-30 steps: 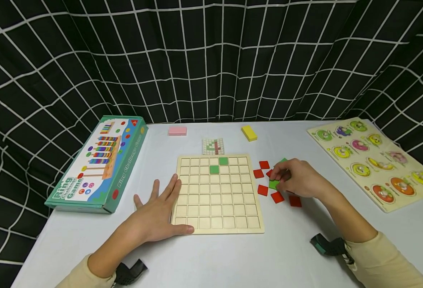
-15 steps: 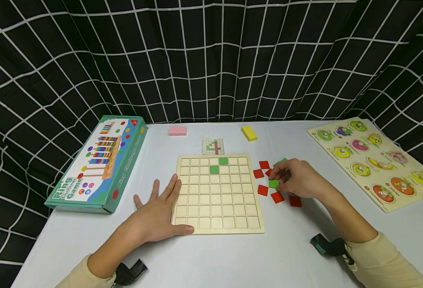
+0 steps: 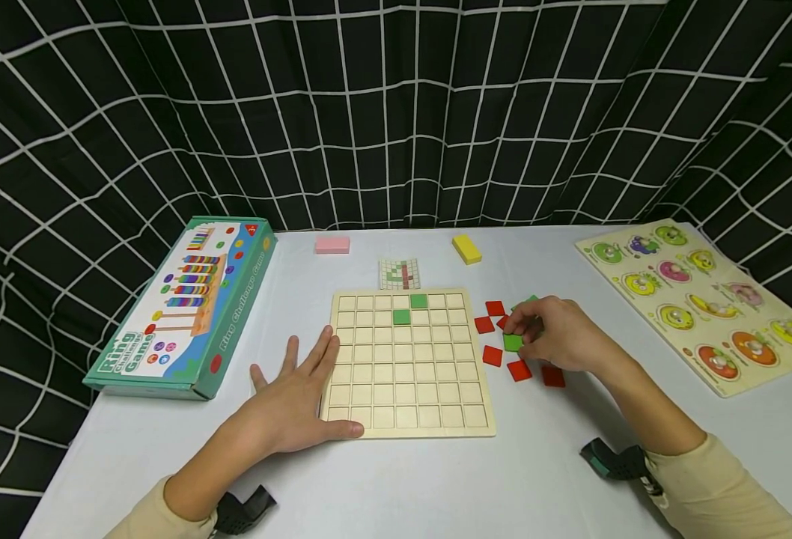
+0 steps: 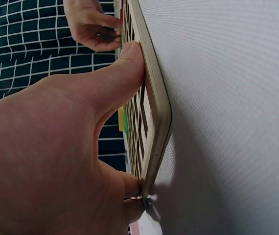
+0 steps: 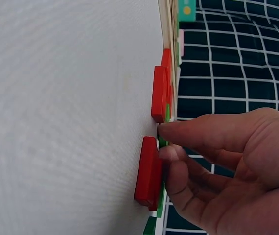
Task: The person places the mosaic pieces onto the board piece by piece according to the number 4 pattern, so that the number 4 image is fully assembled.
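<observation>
**Resting against the gridded board (image 3: 406, 370): the left hand (image 3: 288, 408)**

From the head view, the left fingers lay splayed apart, reaching the board's left edge, the thumb on its near edge. Two green squares (image 3: 401, 317) sat diagonally in its far rows. Right of the board, red tiles (image 3: 492, 355) lay scattered on the tabletop (image 3: 396, 486); among them the right hand (image 3: 561, 333) bent over a green tile (image 3: 513, 343). Just beyond the board lay a pattern card (image 3: 399, 275).

In the left wrist view, the board's corner jutted between thumb and fingers, both touching wood.

In the right wrist view, curled fingertips met close together at something green beside red tiles; I could not tell whether they pinched it.
</observation>
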Motion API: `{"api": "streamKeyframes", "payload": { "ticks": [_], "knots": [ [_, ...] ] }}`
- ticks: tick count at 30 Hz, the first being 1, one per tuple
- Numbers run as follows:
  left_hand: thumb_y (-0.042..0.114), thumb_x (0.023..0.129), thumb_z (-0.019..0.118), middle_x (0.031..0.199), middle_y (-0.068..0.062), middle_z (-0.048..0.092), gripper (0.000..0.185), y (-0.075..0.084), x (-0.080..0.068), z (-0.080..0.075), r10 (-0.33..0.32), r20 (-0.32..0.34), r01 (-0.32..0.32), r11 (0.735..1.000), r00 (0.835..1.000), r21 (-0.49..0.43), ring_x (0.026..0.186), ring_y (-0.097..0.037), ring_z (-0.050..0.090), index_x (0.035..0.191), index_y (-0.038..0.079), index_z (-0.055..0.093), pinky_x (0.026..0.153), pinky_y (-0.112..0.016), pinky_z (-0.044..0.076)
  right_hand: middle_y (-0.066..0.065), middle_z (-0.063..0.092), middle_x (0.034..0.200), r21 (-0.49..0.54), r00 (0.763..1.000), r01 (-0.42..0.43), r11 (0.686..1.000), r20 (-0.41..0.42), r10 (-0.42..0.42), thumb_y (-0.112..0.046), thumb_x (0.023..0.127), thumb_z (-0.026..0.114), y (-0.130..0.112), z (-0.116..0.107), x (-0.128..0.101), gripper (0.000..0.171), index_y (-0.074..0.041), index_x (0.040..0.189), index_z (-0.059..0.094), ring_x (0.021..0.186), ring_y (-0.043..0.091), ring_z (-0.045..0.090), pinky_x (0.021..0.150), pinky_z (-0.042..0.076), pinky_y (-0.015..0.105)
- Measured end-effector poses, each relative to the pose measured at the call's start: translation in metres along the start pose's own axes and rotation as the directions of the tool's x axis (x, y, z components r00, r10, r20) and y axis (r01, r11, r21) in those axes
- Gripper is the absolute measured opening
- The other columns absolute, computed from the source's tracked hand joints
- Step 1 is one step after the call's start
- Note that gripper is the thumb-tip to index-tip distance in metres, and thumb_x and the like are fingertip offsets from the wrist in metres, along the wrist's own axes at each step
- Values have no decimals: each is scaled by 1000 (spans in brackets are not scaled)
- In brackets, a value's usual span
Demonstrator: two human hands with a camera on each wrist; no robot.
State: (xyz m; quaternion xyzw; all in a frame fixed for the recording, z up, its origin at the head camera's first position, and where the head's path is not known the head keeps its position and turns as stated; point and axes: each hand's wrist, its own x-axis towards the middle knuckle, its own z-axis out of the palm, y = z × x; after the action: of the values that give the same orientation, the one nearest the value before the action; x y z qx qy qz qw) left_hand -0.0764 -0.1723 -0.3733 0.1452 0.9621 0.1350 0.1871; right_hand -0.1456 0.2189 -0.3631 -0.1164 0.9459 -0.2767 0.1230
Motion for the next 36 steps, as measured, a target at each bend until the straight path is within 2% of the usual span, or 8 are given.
{"api": "streamKeyframes", "payload": {
  "ticks": [15,23,31,36],
  "knots": [
    [79,78,72,177,1,-4,129,-2,2,-1,-5,3,5,1000,1000,-1,159,-52,-1,169,13,8,98,-95,6,5,71,94,48,999,-45,998,-21,46,0,76,84,-7,-3,0,31,-11,105,82,85,20,61,66,52,31],
    [79,79,71,177,2,-4,128,-2,3,0,-4,7,4,1000,1000,1,159,-51,-2,169,14,8,99,-95,6,8,69,92,83,997,-66,994,-31,69,-3,81,82,-15,0,-1,26,-9,107,81,88,24,58,59,51,31],
    [79,78,72,177,1,-3,128,0,3,-1,-5,6,5,1000,1000,-11,159,-51,-1,169,13,9,99,-95,6,4,72,90,67,999,10,998,-50,-7,0,79,82,-32,4,10,25,-9,102,81,84,20,62,71,51,31],
    [79,78,72,177,1,-3,128,-1,2,-1,-6,2,6,1000,1000,-18,159,-51,-2,169,13,9,98,-95,5,3,73,88,92,1000,11,996,-28,-8,0,80,83,-44,8,21,24,-11,102,81,84,19,63,74,51,31]
  ]
}}
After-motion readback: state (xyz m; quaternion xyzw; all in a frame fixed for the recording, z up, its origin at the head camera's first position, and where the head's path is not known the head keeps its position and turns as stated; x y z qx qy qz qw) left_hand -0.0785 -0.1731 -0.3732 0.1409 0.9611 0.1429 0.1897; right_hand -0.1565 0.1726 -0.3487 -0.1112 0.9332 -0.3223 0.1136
